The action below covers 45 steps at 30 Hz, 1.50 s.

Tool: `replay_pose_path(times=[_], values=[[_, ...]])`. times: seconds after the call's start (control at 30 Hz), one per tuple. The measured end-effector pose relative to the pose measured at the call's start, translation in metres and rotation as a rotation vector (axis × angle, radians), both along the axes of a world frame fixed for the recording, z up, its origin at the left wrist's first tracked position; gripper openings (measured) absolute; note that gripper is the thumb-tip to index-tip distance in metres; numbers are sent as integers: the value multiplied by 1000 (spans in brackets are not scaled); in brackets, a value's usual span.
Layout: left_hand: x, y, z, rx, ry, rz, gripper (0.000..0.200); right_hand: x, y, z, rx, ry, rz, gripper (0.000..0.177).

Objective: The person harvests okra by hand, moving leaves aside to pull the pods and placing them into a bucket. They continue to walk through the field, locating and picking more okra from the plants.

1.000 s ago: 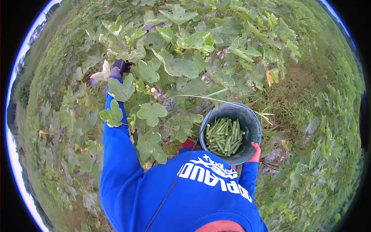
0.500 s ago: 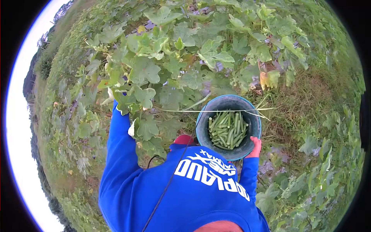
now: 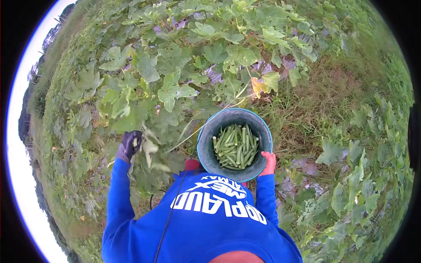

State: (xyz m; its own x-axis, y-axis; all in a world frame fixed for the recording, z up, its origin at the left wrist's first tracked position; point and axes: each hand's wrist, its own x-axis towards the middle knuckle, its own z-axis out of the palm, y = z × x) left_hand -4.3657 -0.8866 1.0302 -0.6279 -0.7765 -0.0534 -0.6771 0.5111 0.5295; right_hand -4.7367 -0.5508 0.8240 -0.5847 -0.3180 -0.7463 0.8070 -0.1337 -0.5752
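Observation:
My left hand [image 3: 128, 146], in a dark glove, is closed at the left beside the leafy plants, with the pale green end of a pod [image 3: 135, 141] showing between its fingers. In a red-pink glove, my right hand [image 3: 269, 163] grips the right rim of a round bucket [image 3: 205, 147] with a blue edge. Many cut green pods [image 3: 237, 147] lie inside the bucket. Large leaves [image 3: 151, 147] hang just right of my left hand, partly blurred.
Dense green plants [image 3: 175, 61] spread ahead and to the left. A yellow-orange leaf [image 3: 258, 87] hangs beyond the bucket. Dry grass [image 3: 324, 87] lies to the right, with more leafy plants [image 3: 346, 193] lower right. Thin stalks [image 3: 186, 132] reach across near the bucket's left side.
My left hand has come out from behind the leaves, lower and nearer my body, with the pod end showing. In the view, the bucket and my right hand have shifted left.

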Motion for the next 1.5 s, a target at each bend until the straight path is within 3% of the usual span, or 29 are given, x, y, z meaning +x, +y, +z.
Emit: replay_pose_path(times=[0.03,0.07,0.1,0.2,0.27,0.33,0.43,0.53,0.6,0.63,0.67,0.73,0.83,0.93,0.97,1.03,1.1,1.17,1.23,1.33,1.4,1.47,1.5], values=[[-43,13,45,522,63,349,33,-4,1,4,-31,-2,-25,30],[-73,25,79,473,150,361,32,-5,6,12,-48,-12,-50,41],[-99,35,99,411,256,367,32,-11,6,13,-50,-3,-48,41],[-171,64,108,413,596,222,23,-26,3,15,-60,25,-21,40],[-206,84,87,472,461,44,30,-32,-2,47,-64,107,-8,40],[-235,89,68,401,-74,-401,33,-39,-1,60,-61,189,-2,40],[-273,92,36,115,-27,-509,34,-55,6,57,-28,291,-19,33],[-307,47,29,-56,103,-575,24,-70,17,53,-18,201,-69,30],[-346,19,32,427,232,-360,38,-82,27,48,-5,200,-102,28],[-366,1,34,524,330,-320,37,-87,30,47,6,192,-130,27],[-386,-17,35,621,427,-278,37,-93,33,50,2,184,-146,41],[-430,-46,36,678,631,-159,37,-104,35,54,-13,185,-183,41],[-499,-102,11,710,682,31,42,-124,36,46,-37,190,-252,38],[-570,-151,-23,711,560,113,45,-158,41,10,12,234,-297,29],[-590,-164,-37,645,416,113,47,-170,41,3,29,231,-313,29],[-617,-179,-71,595,280,108,48,-211,54,-25,-79,128,-316,23],[-640,-198,-108,75,-52,-112,53,-251,58,-39,-77,115,-358,18],[-635,-185,-118,-160,-113,-180,59,-280,57,-32,-29,155,-361,17],[-621,-143,-80,-89,-226,-87,59,-321,65,-36,-64,81,-331,16],[-603,-140,-84,-26,-366,-12,58,-357,45,4,104,323,-279,19],[-587,-149,-89,-22,-410,25,57,-380,30,8,78,305,-271,20],[-565,-166,-104,-94,-172,61,51,-399,16,1,22,297,-258,22],[-553,-177,-111,-81,-182,63,51,-408,7,7,37,289,-252,22]])
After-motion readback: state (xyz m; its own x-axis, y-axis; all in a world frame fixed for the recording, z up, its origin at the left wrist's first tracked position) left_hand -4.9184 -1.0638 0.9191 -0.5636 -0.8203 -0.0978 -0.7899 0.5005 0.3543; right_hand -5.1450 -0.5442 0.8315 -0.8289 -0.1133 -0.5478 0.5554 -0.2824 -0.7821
